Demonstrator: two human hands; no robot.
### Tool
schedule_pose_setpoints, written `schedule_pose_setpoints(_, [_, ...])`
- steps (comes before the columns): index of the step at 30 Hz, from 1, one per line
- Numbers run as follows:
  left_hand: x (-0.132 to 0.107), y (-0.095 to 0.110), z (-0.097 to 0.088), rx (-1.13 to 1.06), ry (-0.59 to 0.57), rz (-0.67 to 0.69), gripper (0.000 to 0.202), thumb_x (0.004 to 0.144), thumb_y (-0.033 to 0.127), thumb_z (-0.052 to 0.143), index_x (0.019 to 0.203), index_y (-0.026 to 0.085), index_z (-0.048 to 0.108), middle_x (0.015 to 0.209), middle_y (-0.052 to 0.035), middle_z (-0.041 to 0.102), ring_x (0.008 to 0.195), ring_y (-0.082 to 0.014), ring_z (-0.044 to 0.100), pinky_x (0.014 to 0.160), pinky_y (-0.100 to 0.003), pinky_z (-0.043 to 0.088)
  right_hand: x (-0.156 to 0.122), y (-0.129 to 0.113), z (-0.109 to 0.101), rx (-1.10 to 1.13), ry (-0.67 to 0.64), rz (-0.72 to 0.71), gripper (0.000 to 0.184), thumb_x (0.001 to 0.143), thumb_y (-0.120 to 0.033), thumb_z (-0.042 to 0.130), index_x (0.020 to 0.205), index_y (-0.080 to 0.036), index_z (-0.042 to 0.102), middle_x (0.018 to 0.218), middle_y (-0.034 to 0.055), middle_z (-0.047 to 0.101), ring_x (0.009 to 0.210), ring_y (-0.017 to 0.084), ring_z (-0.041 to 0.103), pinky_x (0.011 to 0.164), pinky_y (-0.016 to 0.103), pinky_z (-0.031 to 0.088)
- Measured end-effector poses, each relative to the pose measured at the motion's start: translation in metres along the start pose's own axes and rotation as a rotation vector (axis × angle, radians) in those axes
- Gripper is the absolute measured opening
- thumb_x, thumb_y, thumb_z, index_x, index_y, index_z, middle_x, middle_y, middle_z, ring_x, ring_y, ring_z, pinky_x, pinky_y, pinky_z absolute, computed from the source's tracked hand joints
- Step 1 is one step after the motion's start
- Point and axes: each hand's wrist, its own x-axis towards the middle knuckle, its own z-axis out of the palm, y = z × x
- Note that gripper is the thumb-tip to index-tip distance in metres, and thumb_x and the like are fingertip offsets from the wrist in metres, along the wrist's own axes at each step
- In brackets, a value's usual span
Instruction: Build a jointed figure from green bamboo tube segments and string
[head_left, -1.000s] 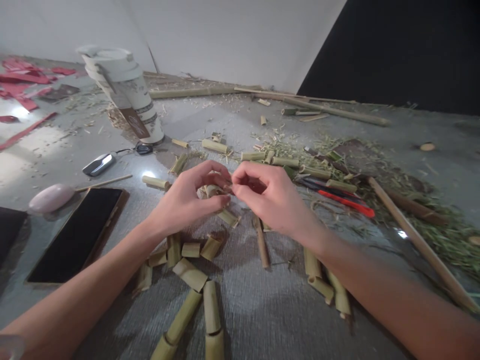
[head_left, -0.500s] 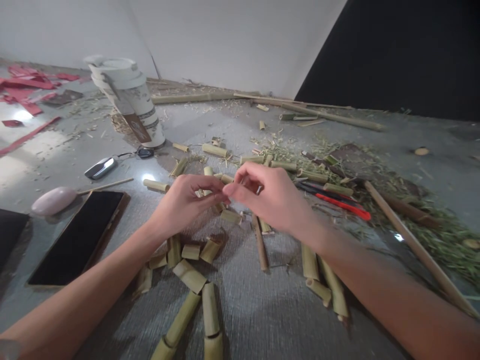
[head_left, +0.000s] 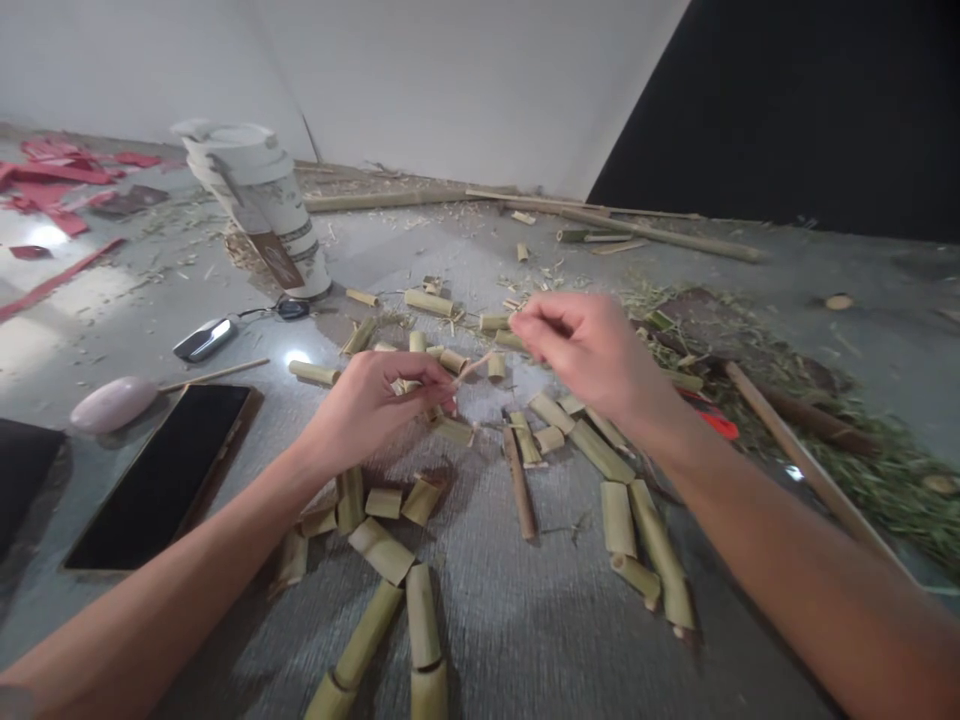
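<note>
Surface (head_left: 525,630): grey with a fine streaked texture, glossy with glare at the left and darker toward the near edge; crumbs and chips are strewn across much of it.
Wall (head_left: 450,90): pale and plain, meeting the far edge of the surface.
Black panel (head_left: 795,110): dark and slanting-edged, filling the upper right.
Poles (head_left: 397,197): long, thin bamboo lengths lying along the foot of the wall.
Shavings (head_left: 919,480): green and stringy, heaped at the right around a long stick (head_left: 787,425).
Red tool (head_left: 720,424): near the shavings, partly hidden by the right forearm.
Red strips (head_left: 56,175): scattered at the far left.
Cup (head_left: 274,195): white, lidded, patterned, with a brown tag; it stands behind a key fob (head_left: 204,340).
Phone (head_left: 161,480): black screen up, at the left beside a pale pink oval (head_left: 114,404).
Strand: thin, pale and slightly bent, its end showing above the left fingertips, over the middle of the surface; the strand (head_left: 474,367) slants up toward the right.
Left hand (head_left: 375,402): fingers pinching the strand, just above some bamboo.
Right hand (head_left: 589,348): apart from the left, fingers curled with tips together; cannot tell whether anything is between them.
Bamboo (head_left: 424,615): short, cut, yellow-green tubes; some laid end to end in branching lines nearby, others loose.
Brown stick (head_left: 520,487): short, lying between the two groups of bamboo.
</note>
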Motion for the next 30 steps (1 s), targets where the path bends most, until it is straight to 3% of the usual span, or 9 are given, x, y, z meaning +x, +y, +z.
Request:
schedule_pose_setpoints(3, [0.0, -0.001, 0.0, 0.003, 0.007, -0.009, 0.024, 0.101, 0.038, 0.071, 0.085, 0.025, 0.083, 0.088, 0.0014, 0.084, 0.08, -0.0172, 0.075, 0.078, -0.03, 0.05, -0.001, -0.002, -0.007, -0.012, 0.047, -0.015, 0.044, 0.11, -0.045, 0.054, 0.074, -0.021, 0.057, 0.063, -0.0028, 0.051, 0.056, 0.012, 0.04, 0.059, 0.033, 0.029])
schedule_pose_setpoints(8, [-0.001, -0.002, 0.001, -0.025, 0.002, -0.006, 0.023, 0.099, 0.039, 0.07, 0.087, 0.023, 0.082, 0.084, 0.0007, 0.083, 0.077, -0.0178, 0.073, 0.073, -0.029, 0.05, -0.012, -0.011, 0.015, 0.006, -0.172, -0.004, 0.044, 0.106, -0.062, 0.057, 0.114, -0.02, 0.069, 0.083, 0.0012, 0.07, 0.055, 0.011, 0.049, 0.056, 0.031, 0.03])
schedule_pose_setpoints(11, [0.0, -0.002, 0.002, 0.013, -0.009, 0.003, 0.023, 0.099, 0.038, 0.069, 0.085, 0.023, 0.081, 0.082, 0.0009, 0.082, 0.077, -0.0189, 0.073, 0.073, -0.03, 0.05, -0.014, -0.011, 0.028, -0.028, -0.258, -0.025, 0.028, 0.107, -0.044, 0.062, 0.094, -0.021, 0.071, 0.071, -0.0011, 0.064, 0.059, 0.013, 0.049, 0.059, 0.032, 0.03])
schedule_pose_setpoints(13, [0.0, -0.002, 0.001, 0.02, -0.021, 0.008, 0.023, 0.098, 0.037, 0.068, 0.085, 0.024, 0.081, 0.084, 0.0005, 0.083, 0.079, -0.0199, 0.075, 0.075, -0.031, 0.051, -0.01, -0.006, 0.024, -0.048, -0.258, -0.026, 0.035, 0.108, -0.034, 0.059, 0.076, -0.021, 0.066, 0.061, -0.0023, 0.056, 0.055, 0.012, 0.043, 0.059, 0.033, 0.029])
schedule_pose_setpoints(18, [0.001, -0.004, -0.003, 0.028, -0.038, -0.006, 0.025, 0.1, 0.038, 0.066, 0.086, 0.024, 0.08, 0.088, -0.0011, 0.083, 0.082, -0.0208, 0.076, 0.075, -0.032, 0.051, 0.012, 0.027, -0.03, -0.156, 0.106, 0.012, 0.036, 0.104, -0.032, 0.065, 0.07, -0.022, 0.063, 0.059, -0.001, 0.054, 0.052, 0.013, 0.041, 0.057, 0.035, 0.03])
schedule_pose_setpoints(20, [0.001, -0.005, -0.004, 0.02, -0.04, -0.009, 0.026, 0.1, 0.04, 0.066, 0.086, 0.024, 0.08, 0.088, -0.0016, 0.083, 0.081, -0.0209, 0.075, 0.073, -0.032, 0.051, 0.017, 0.037, -0.049, -0.238, 0.234, -0.064, 0.015, 0.103, -0.03, 0.066, 0.092, -0.025, 0.073, 0.071, 0.0023, 0.065, 0.062, 0.017, 0.051, 0.063, 0.037, 0.037])
schedule_pose_setpoints(22, [0.001, -0.006, -0.003, 0.015, -0.04, -0.014, 0.027, 0.1, 0.041, 0.066, 0.086, 0.023, 0.08, 0.088, -0.0017, 0.083, 0.081, -0.0207, 0.074, 0.073, -0.031, 0.05, 0.016, 0.039, -0.054, -0.286, 0.264, -0.156, 0.016, 0.104, -0.029, 0.064, 0.116, -0.028, 0.075, 0.086, 0.0053, 0.073, 0.073, 0.019, 0.06, 0.069, 0.04, 0.042])
schedule_pose_setpoints(26, [0.0, -0.006, -0.002, 0.015, -0.024, -0.02, 0.025, 0.099, 0.04, 0.068, 0.087, 0.023, 0.08, 0.087, -0.0005, 0.083, 0.081, -0.0198, 0.074, 0.076, -0.031, 0.051, 0.004, 0.021, -0.027, -0.3, 0.105, -0.291, 0.029, 0.107, -0.023, 0.058, 0.133, -0.024, 0.071, 0.091, 0.0063, 0.077, 0.08, 0.022, 0.065, 0.077, 0.042, 0.047])
schedule_pose_setpoints(30, [0.0, -0.004, -0.001, 0.013, -0.028, -0.015, 0.023, 0.099, 0.039, 0.07, 0.086, 0.023, 0.081, 0.086, 0.0003, 0.083, 0.081, -0.0195, 0.072, 0.078, -0.031, 0.051, -0.006, 0.006, 0.009, -0.397, -0.141, -0.506, 0.027, 0.107, -0.021, 0.062, 0.132, -0.023, 0.07, 0.127, 0.0106, 0.076, 0.116, 0.028, 0.065, 0.101, 0.047, 0.042])
